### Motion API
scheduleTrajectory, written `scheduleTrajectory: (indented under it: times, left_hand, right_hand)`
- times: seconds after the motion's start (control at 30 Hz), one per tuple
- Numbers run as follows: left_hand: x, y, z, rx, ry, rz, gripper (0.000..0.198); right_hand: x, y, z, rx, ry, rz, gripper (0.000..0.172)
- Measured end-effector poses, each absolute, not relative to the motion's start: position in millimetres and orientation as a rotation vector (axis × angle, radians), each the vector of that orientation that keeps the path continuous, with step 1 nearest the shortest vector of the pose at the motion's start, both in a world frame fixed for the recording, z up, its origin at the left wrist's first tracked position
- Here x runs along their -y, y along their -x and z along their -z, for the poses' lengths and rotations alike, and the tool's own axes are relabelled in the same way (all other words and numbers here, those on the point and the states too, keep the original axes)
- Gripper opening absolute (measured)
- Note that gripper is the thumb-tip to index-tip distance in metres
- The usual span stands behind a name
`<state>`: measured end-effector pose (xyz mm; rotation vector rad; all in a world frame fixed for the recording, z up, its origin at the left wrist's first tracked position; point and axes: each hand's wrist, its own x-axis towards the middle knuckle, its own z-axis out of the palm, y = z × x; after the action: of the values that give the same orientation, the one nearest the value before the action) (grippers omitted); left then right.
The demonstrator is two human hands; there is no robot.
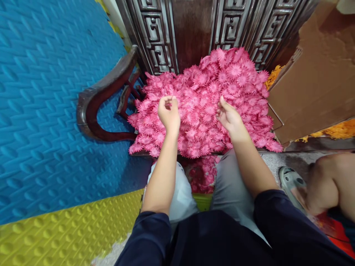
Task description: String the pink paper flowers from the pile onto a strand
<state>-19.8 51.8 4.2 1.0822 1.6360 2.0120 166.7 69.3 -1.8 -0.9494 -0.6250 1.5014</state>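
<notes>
A wide heap of pink artificial flower heads covers the dark wooden seat in front of me. Above its left part is my left hand, with thumb and index finger pinched together; anything between the fingertips is too small to make out. Over the right part of the heap, my right hand has its palm turned inward and its fingers loosely curled, thumb raised apart from them. No flower shows clearly in that hand. A space of about one forearm's width or more lies between the two hands.
A curved wooden armrest stands left, by blue padded matting and a yellow mat. Carved wooden panels rise behind. At right are a cardboard sheet, orange flowers and another person's bent leg. Pink flowers lie below.
</notes>
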Motion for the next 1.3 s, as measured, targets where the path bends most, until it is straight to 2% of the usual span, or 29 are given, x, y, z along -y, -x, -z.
scheduleTrajectory:
  times: [0.13,0.2,0.33,0.53,0.8,0.93,1.03,1.1,1.17,1.2,1.3]
  left_hand:
    - [-44.4,17.2,-5.8,-1.731,-1.253,-1.866,0.014]
    - [-39.1,6.8,-7.3,-1.599,-1.445,-1.745,0.005]
    - [-33.8,-12.2,-7.6,-1.312,-1.580,-1.510,0.013]
    - [-35.8,-17.4,-8.2,-1.305,-1.500,-1.519,0.007]
    - [-38.2,-14.2,-12.9,-1.254,-1.145,-1.656,0.017]
    - [-45.4,0.9,-10.5,-1.420,-1.004,-1.866,0.018]
    - [-49.3,16.4,-6.9,-1.653,-0.917,-1.998,0.014]
    - [-47.4,19.9,-5.5,-1.897,-1.075,-1.949,0.010]
    - [-41.7,14.5,-6.2,-2.093,-1.283,-1.847,0.032]
    - [-38.1,8.9,-7.2,-2.112,-1.395,-1.796,0.035]
    - [-29.0,-11.1,-10.7,-1.865,-1.714,-1.581,0.011]
  right_hand:
    - [-65.4,-159.6,3.8,0.681,0.977,-1.577,0.038]
    - [-63.1,-155.7,4.5,0.755,0.979,-1.601,0.037]
    - [-59.3,-150.4,4.1,0.862,0.926,-1.635,0.041]
    - [-55.8,-147.9,2.4,0.932,0.940,-1.613,0.037]
    - [-56.0,-145.2,3.5,0.889,0.923,-1.610,0.043]
    - [-59.5,-149.2,5.7,0.817,0.986,-1.575,0.051]
    - [-63.5,-154.1,10.0,0.838,1.016,-1.545,0.047]
    - [-65.3,-155.5,12.4,0.873,1.043,-1.537,0.046]
    - [-65.5,-154.5,13.4,0.869,1.056,-1.555,0.047]
    - [-65.0,-153.2,13.2,0.859,1.053,-1.568,0.048]
    - [-61.9,-148.3,11.3,0.819,1.013,-1.603,0.048]
